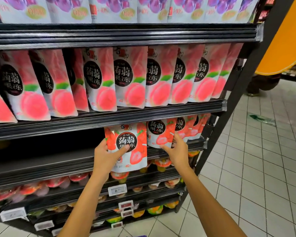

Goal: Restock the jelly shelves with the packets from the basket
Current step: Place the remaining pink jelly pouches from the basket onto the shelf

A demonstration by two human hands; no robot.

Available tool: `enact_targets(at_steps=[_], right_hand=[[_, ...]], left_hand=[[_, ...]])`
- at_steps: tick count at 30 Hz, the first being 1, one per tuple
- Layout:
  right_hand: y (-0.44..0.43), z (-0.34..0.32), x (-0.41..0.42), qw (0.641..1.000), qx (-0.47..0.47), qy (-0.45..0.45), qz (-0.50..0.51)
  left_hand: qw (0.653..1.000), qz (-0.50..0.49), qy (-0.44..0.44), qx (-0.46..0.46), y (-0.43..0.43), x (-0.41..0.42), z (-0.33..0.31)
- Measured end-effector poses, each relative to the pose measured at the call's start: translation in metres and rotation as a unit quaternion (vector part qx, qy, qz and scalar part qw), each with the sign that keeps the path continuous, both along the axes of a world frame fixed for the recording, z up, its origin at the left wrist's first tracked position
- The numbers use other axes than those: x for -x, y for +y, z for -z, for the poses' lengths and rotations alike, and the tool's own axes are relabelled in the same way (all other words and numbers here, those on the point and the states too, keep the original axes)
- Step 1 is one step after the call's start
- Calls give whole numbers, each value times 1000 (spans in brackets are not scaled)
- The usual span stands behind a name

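Left hand (pixel 106 156) grips strawberry packet (pixel 126 146); right hand (pixel 177 150) pinches shelved packet (pixel 156 134) (row leans). Risk: early release could topple row off shelf (pixel 58 161).

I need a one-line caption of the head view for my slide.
Left hand holds a strawberry jelly packet at the half-empty shelf; right hand grips the nearest shelved packet.

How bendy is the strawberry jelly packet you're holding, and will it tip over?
The strawberry packet is probably soft and bendy: it looks like a thin pouch, which the left hand pinches near one side. It may well tip, since the peach packets above lean sideways.
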State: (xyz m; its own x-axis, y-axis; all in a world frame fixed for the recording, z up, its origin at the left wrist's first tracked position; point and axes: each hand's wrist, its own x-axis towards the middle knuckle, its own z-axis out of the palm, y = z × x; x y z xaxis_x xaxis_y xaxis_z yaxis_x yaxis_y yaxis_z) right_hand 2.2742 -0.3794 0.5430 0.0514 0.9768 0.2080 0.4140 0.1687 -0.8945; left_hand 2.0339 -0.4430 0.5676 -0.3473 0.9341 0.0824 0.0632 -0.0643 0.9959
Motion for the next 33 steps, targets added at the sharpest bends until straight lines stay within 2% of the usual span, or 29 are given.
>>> enact_targets(at_steps=[4,11,15,18,19,21,23,25,29,33], right_hand=[[-1,4,4,986,5,-120,115],[6,3,10,972,54,-151,169],[-2,1,11,980,22,-99,172],[-17,-3,11,982,-63,-20,178],[-23,-4,13,986,-79,17,144],[-34,-8,19,994,-34,101,9],[-40,-12,30,984,33,116,-130],[-39,-14,38,975,41,129,-179],[-30,-19,51,969,23,204,-134],[-18,-24,62,975,-3,200,-94]], left_hand=[[1000,-2,4,3,0,-3,1],[1000,-5,18,3,4,-7,1],[1000,-1,20,4,7,-10,-1],[1000,7,21,-3,8,-13,-1],[1000,10,20,-5,8,-14,0],[1000,14,24,-7,9,-17,-1],[999,17,31,-8,12,-20,-2],[999,17,30,-7,15,-21,-4],[999,19,38,-14,19,-20,-15],[997,-35,58,-27,19,-16,-17]])
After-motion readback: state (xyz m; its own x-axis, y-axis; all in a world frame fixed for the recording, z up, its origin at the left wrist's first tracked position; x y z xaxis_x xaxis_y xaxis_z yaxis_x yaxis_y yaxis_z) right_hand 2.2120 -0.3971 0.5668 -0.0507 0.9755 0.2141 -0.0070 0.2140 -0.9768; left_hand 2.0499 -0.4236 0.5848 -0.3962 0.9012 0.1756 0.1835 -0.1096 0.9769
